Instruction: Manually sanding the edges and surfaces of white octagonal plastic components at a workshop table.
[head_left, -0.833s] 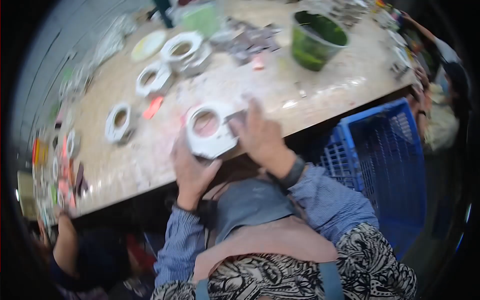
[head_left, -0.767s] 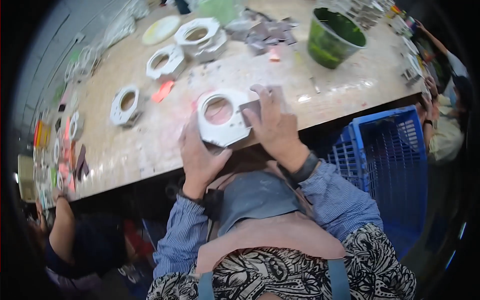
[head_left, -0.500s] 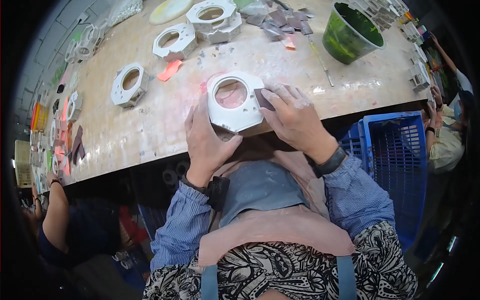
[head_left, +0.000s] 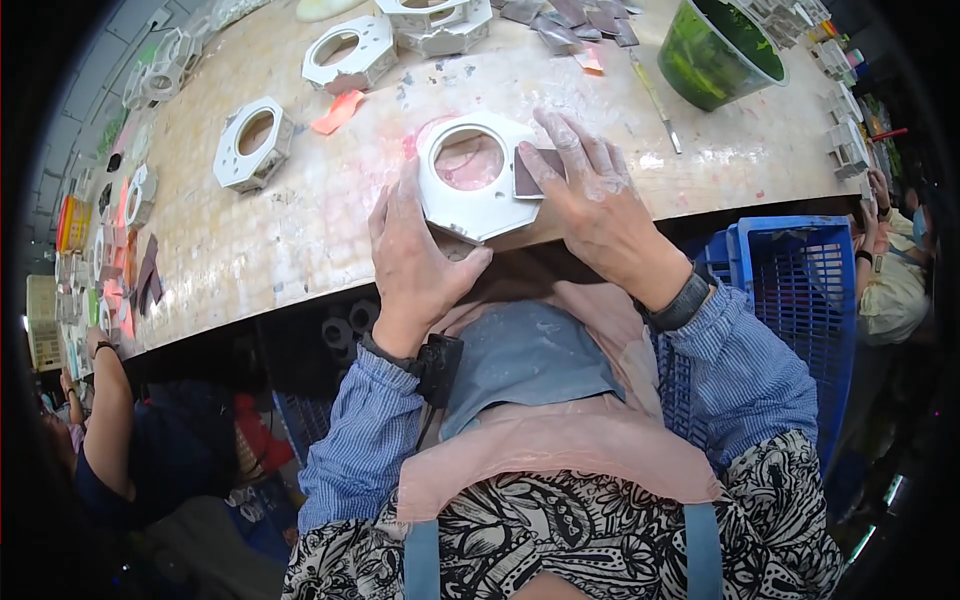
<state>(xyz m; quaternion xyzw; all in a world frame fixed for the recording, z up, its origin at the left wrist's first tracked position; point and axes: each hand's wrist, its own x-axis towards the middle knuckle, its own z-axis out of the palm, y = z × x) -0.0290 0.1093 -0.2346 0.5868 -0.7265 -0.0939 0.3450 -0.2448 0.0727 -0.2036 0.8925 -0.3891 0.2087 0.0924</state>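
Observation:
A white octagonal frame (head_left: 475, 212) with a round hole rests at the near edge of the table. My left hand (head_left: 425, 270) holds its left side, fingers along the edge and thumb at the near corner. A dark brown piece of sandpaper (head_left: 526, 181) lies flat on the right part of the frame's top face. My right hand (head_left: 610, 220), dusted white, grips the sandpaper, with its index finger pressing on top. The underside of the frame and my right thumb are hidden.
Similar white frames (head_left: 252, 143) stand on the table (head_left: 330, 215), some stacked at the back. A green-stained tub (head_left: 705, 65), a thin knife (head_left: 660, 105), sandpaper scraps (head_left: 560, 35) and an orange scrap (head_left: 339, 112) lie beyond. Blue crates (head_left: 800, 300) stand right; co-workers sit both sides.
My right hand's fingers have straightened and lifted, and more of the sandpaper shows on the frame's face. My left hand keeps its hold. The whole view has shifted slightly.

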